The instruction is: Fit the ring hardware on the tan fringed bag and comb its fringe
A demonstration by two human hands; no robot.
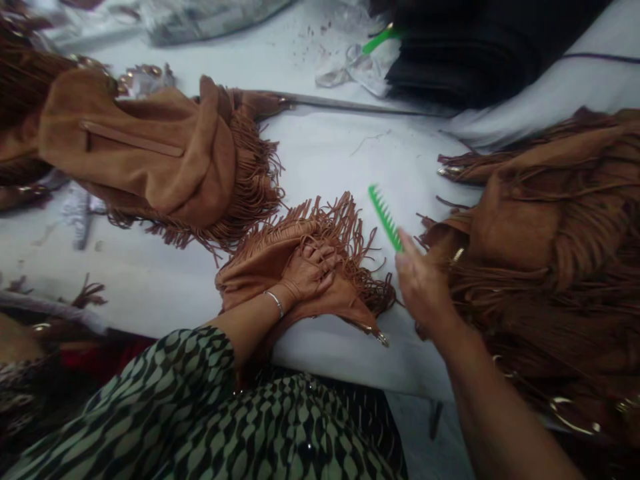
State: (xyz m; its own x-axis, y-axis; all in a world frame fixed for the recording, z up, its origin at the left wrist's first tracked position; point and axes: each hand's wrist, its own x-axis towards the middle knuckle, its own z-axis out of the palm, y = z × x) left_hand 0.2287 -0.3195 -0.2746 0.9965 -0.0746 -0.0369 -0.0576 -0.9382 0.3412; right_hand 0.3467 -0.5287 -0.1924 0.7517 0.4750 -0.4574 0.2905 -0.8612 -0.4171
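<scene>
My left hand (311, 270) rests on a brown suede bag piece with fringe (270, 267), its bent fingers gripping the suede while thin strands cross over them. A silver bracelet circles that wrist. The piece lies near the table's front edge, its fringe spread away from me and to the right, with a metal clasp at its near right tip. My right hand (423, 283), blurred, is closed round the end of a green wide-toothed comb (385, 217). The comb is held to the right of the fringe, apart from it, teeth facing up and right.
Left of centre lies a larger fringed suede bag (145, 147). A pile of fringed brown bags (530, 220) stands close to my right hand. Black folded material (450, 60), plastic scraps and another green item (379, 40) are at the back of the white table (330, 147).
</scene>
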